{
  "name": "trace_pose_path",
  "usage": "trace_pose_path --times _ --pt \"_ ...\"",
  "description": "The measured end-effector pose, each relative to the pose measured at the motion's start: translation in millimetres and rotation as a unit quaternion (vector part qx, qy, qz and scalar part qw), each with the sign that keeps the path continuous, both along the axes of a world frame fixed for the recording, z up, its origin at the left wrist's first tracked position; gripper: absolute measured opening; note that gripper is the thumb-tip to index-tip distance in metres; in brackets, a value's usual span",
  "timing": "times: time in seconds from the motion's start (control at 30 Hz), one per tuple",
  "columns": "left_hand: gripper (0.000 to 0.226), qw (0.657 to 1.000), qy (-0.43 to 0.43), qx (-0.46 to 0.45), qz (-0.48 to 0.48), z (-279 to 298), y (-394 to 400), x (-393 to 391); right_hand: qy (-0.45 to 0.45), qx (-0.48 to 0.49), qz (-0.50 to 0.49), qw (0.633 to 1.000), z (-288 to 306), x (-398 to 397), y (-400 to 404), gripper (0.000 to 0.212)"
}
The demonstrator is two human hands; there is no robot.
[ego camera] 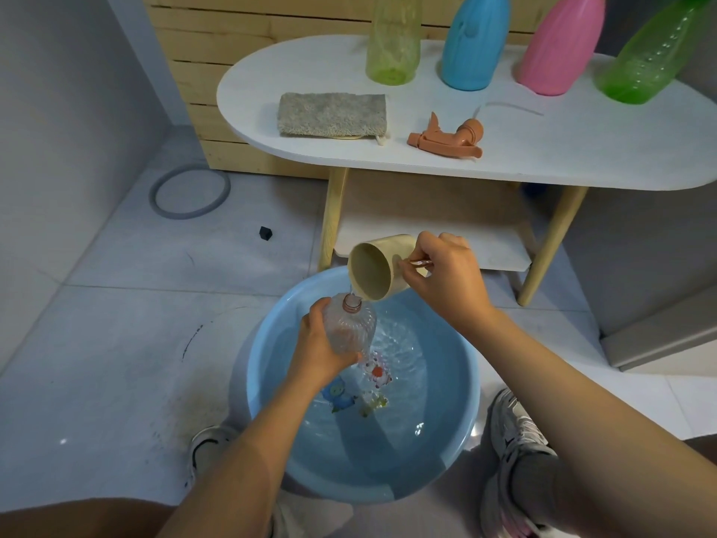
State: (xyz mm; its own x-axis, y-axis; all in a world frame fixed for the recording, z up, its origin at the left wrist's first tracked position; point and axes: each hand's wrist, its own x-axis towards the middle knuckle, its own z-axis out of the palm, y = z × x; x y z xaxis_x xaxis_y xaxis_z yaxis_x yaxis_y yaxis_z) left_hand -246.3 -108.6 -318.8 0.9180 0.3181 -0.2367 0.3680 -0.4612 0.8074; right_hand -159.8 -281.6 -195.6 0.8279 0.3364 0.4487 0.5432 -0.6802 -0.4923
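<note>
My left hand grips a clear ribbed bottle with an orange neck, held upright over a light blue basin of water on the floor. My right hand holds a beige cup by its handle, tipped to the left so that its rim is just above the bottle's mouth. A thin stream of water runs from the cup into the bottle.
Behind the basin stands a white oval table on wooden legs, carrying a grey cloth, an orange spray head and several coloured bottles. A grey ring and a small black piece lie on the tiled floor. My shoes flank the basin.
</note>
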Motion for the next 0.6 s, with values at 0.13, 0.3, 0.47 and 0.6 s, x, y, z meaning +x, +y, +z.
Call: trace_pose_path --times 0.13,0.3,0.47,0.6 --pt "0.104 1.000 0.003 0.007 0.003 -0.2 -0.5 0.5 -0.016 -0.006 0.006 1.000 1.2 -1.2 0.7 0.023" --pt "0.104 1.000 -0.006 0.003 -0.003 -1.3 -0.2 0.0 -0.034 -0.011 0.014 0.999 3.6 -2.5 2.1 0.025" --pt "0.103 1.000 -0.004 0.007 -0.002 -2.4 -0.5 0.5 -0.062 -0.021 0.021 0.998 5.7 -4.3 2.8 0.026" --pt "0.102 1.000 -0.002 0.011 -0.005 -2.2 -1.5 0.2 -0.086 -0.033 0.032 0.995 6.3 -5.9 2.6 0.026"
